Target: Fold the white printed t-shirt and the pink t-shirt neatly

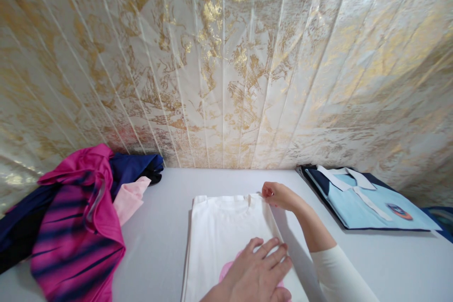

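A white T-shirt (215, 231) lies folded into a neat rectangle on the table, its collar at the far end. Part of a pink print (226, 270) shows on its front. My left hand (256, 271) rests palm down over this print with the fingers spread, covering most of it. At the shirt's far right corner, my right hand (278, 195) has its fingers curled and pinched on the shoulder edge. The near end of the shirt runs out of view.
A loose heap of clothes, with a pink and navy striped garment (78, 240) and a pale pink cloth (130, 198), lies on the left. Folded light blue polo shirts (364, 205) are stacked at right. A gold-patterned curtain (226, 66) hangs behind the white table (155, 255).
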